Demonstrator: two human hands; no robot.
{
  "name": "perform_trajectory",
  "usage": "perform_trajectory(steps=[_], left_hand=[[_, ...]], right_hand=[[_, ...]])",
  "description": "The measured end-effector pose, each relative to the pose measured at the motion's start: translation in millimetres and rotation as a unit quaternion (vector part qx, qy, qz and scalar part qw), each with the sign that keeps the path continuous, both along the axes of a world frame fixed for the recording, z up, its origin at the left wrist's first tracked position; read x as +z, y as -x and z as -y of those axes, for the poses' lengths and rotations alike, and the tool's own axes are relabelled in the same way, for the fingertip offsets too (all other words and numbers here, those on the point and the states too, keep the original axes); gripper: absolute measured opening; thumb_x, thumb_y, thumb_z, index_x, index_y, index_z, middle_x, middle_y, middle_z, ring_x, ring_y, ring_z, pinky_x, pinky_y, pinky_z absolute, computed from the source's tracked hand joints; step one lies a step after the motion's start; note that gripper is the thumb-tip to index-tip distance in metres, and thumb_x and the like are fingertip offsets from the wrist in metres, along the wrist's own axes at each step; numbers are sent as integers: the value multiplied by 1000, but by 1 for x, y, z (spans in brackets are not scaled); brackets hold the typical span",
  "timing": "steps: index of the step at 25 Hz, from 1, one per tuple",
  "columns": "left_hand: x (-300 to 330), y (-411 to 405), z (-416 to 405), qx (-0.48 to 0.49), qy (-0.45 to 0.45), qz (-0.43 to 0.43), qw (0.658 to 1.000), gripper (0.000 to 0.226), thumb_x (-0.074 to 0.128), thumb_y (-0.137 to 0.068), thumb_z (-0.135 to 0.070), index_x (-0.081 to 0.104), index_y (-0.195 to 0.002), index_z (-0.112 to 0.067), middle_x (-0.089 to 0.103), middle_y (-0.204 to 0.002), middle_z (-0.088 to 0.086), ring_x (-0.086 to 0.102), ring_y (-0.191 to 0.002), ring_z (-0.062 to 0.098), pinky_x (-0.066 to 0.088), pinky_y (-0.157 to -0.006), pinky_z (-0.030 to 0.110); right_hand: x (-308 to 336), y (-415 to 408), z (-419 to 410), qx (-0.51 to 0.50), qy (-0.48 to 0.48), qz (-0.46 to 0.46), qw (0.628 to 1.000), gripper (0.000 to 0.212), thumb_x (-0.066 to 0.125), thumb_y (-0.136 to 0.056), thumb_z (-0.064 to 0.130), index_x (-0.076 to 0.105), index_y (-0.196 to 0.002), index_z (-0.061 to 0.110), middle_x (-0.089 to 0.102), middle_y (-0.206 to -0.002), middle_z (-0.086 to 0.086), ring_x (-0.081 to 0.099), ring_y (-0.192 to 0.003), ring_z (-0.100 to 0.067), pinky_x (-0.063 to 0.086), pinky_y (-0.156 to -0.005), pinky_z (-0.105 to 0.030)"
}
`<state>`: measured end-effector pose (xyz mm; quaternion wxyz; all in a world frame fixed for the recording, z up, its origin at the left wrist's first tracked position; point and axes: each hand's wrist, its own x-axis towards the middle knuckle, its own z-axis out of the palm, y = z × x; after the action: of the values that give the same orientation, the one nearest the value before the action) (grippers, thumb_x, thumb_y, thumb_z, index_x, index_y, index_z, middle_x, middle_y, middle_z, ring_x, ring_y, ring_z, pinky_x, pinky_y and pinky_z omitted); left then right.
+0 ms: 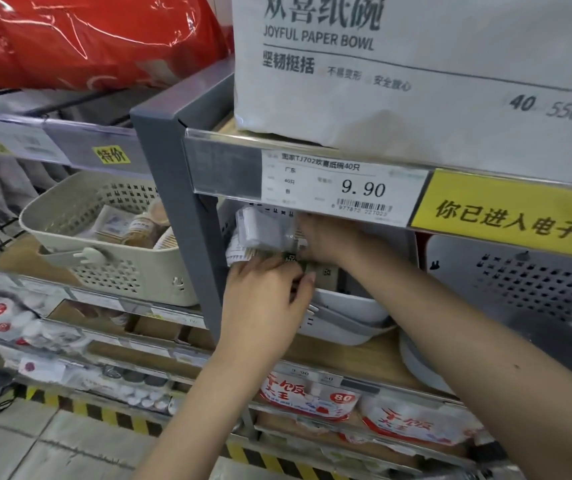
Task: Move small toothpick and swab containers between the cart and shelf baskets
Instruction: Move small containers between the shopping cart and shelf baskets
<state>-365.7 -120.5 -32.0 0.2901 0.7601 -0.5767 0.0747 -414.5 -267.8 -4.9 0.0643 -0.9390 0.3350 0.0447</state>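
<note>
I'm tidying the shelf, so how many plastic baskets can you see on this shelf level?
3: a beige perforated plastic basket at left, a white basket under both hands, and a grey perforated one at right. Others may be hidden.

Even, bright indoor light, seemingly from overhead; shadows soft, darkest under the shelf lip where both hands reach in. White streaks of glare on the red plastic bag (80,39) and a milky sheen along the clear price rail (229,168). Hands and the packets between them smeared by motion. Left edge soft and hazy; shelf lines bow and splay toward the corners.
</note>
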Motion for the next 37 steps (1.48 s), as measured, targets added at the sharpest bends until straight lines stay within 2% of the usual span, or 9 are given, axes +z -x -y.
perform_trajectory(steps=[2, 5, 9, 12, 17, 23, 27, 31, 37], left_hand=[[8, -1, 5, 10, -40, -15, 999, 32, 45, -89, -36, 61, -67, -19, 62, -68, -1, 58, -69, 25, 41, -70, 33], [17, -6, 15, 57, -79, -64, 993, 25, 49, -91, -34, 64, -94, -15, 63, -94, 5, 60, -88, 30, 47, -76, 35], [22, -12, 41, 121, -91, -96, 984, 45, 53, -90, -31, 45, -126, -5, 44, -128, 13, 45, -117, 33, 45, -86, 43], [27, -29, 66, 172, -125, -83, 974, 45, 52, -91, -25, 44, -131, -7, 42, -135, 14, 37, -126, 32, 43, -94, 43], [32, -43, 78, 187, -351, -26, 917, 44, 50, -94, -14, 43, -135, -1, 46, -137, 17, 45, -125, 31, 44, -99, 39], [20, -50, 82, 165, -374, -101, 907, 66, 52, -92, -24, 16, -147, -18, 27, -148, 17, 35, -132, 38, 37, -102, 43], [16, -48, 75, 116, -311, -138, 933, 82, 67, -81, -23, 16, -145, -15, 51, -128, 14, 52, -115, 36, 46, -91, 41], [22, -46, 69, 47, -164, -199, 965, 78, 73, -51, -44, 47, -119, -19, 57, -113, 3, 59, -101, 25, 52, -83, 35], [44, -27, 39, -66, 18, -223, 972, 40, 82, -67, -25, 58, -98, -22, 60, -89, -12, 54, -77, -8, 34, -59, -1]], right_hand=[[-7, -4, 4, -12, 30, -37, 999, 42, 49, -96, 22, 39, -134, 8, 47, -134, -14, 45, -122, -29, 34, -95, -31], [-11, -1, 4, -23, 49, -69, 996, 45, 59, -90, 28, 43, -127, 8, 52, -124, -11, 51, -107, -26, 38, -85, -31], [-9, 10, 11, -71, -61, -9, 996, 30, 62, -86, 20, 54, -115, 17, 58, -117, -8, 58, -94, -24, 48, -78, -31], [-2, 29, 12, -103, -145, 78, 981, 33, 68, -83, 19, 53, -112, 22, 55, -105, 2, 59, -93, -19, 48, -68, -26], [5, 51, 12, -163, -268, 173, 934, 39, 62, -88, 15, 50, -125, 9, 60, -104, -9, 63, -93, -24, 48, -87, -32], [4, 60, 16, -187, -255, 221, 923, 47, 70, -83, 28, 52, -125, 17, 56, -125, -5, 54, -109, -18, 40, -91, -25], [3, 65, 15, -181, -279, 250, 909, 45, 73, -81, 27, 54, -122, 24, 56, -123, -1, 53, -111, -17, 39, -90, -24], [2, 76, 14, -200, -297, 327, 874, 36, 79, -69, 31, 64, -102, 29, 65, -117, 2, 60, -105, -14, 45, -99, -32], [22, 111, -24, -216, -225, 390, 866, 35, 78, -74, 24, 63, -104, 31, 62, -98, 14, 56, -87, 0, 44, -81, -20]])
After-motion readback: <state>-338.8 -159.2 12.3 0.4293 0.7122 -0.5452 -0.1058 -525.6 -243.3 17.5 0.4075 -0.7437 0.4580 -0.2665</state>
